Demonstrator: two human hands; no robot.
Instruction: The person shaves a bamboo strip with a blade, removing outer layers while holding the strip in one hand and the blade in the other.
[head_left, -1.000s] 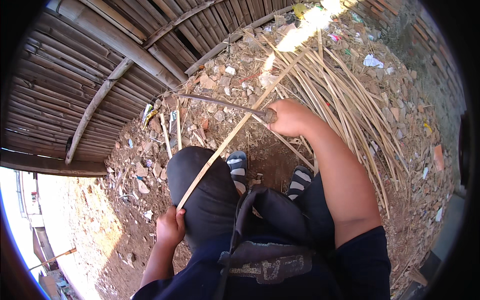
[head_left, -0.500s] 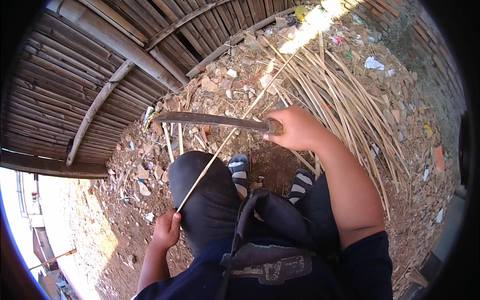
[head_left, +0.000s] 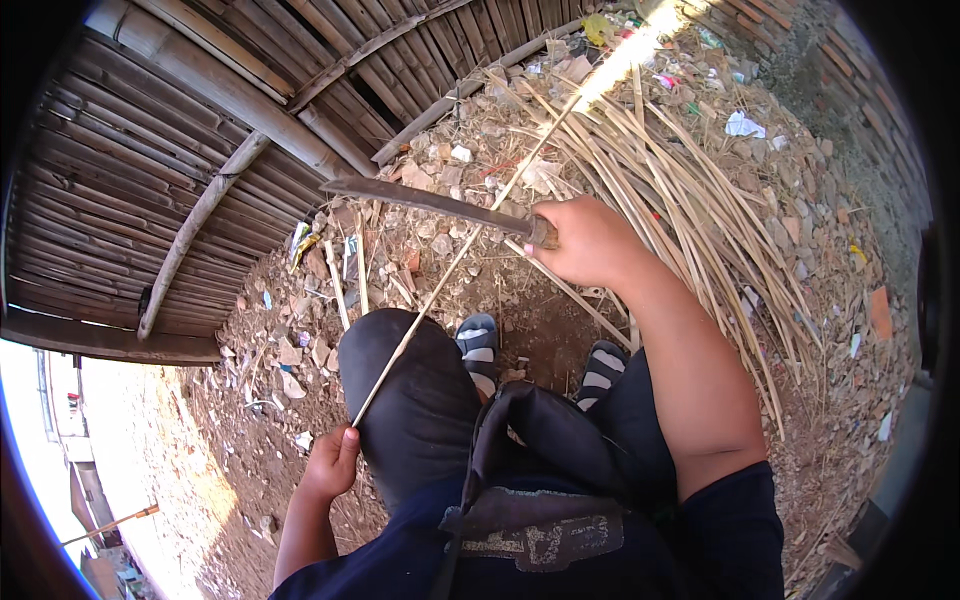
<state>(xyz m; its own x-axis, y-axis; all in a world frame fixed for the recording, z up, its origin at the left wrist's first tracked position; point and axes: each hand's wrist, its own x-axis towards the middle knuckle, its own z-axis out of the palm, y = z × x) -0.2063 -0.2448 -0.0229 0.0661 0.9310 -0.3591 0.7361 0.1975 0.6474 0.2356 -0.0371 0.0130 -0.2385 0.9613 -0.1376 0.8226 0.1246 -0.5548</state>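
- The knife handle is hidden inside the closed right hand point(head_left: 590, 240); only its butt shows.
- The thin bamboo strip's point(head_left: 440, 280) lower end vanishes inside the left hand point(head_left: 332, 462).
- Both sandalled feet point(head_left: 478, 340) are partly covered by the knees and dark cloth.
- The litter among the heaped bamboo strips point(head_left: 690, 190) is too small to identify.
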